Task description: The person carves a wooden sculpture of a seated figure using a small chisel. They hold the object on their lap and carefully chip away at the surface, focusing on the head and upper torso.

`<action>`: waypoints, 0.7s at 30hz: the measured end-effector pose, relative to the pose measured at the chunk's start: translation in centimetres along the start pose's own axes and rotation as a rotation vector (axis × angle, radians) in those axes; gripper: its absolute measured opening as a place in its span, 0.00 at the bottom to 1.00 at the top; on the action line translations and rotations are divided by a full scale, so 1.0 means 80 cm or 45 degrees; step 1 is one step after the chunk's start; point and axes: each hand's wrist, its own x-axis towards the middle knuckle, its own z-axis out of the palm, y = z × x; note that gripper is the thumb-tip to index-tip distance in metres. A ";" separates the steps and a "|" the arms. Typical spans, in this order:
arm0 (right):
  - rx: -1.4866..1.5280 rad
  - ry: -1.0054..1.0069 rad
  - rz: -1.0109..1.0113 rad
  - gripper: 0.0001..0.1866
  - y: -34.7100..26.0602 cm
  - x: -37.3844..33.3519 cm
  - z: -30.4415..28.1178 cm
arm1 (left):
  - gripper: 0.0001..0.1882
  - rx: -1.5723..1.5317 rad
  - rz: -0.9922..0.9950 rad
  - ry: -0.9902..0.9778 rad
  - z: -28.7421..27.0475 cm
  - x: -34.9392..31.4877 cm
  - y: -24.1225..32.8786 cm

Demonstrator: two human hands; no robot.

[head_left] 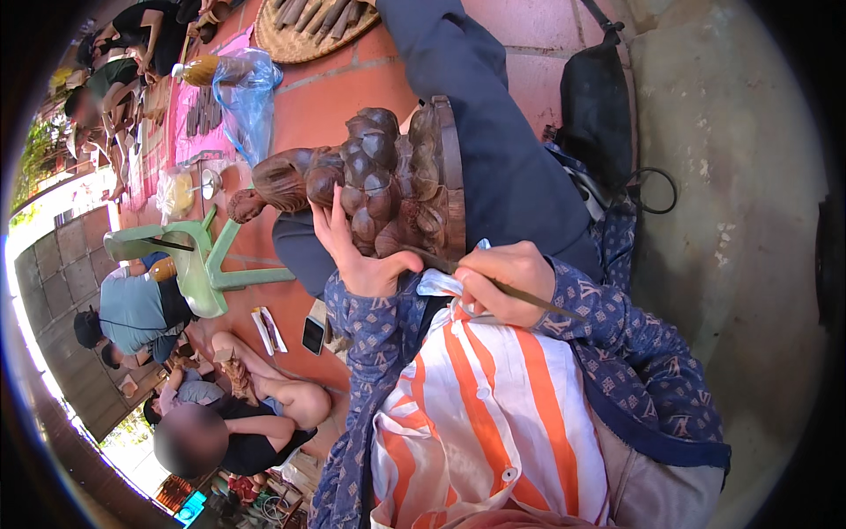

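Dark-brown carved statue (pixel 372 159) — glossy, knobbly, lying sideways.

Over here the person wears a navy jacket (pixel 608 309) with small pale motifs, a plain dark band (pixel 656 447) edging it at four o'clock. The shirt (pixel 493 414), toward five, has orange-and-white stripes and pale buttons (pixel 508 474); navy trousers (pixel 529 167) show past one.

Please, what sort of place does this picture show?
Probably a woodcarving workshop: the right hand holds a slender tool at a carved figure, a woven tray bears long brown pieces, and another person sits nearby.
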 end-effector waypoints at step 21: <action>-0.045 0.038 0.093 0.08 0.011 0.004 0.018 | 0.72 0.142 0.068 0.027 0.002 -0.001 -0.006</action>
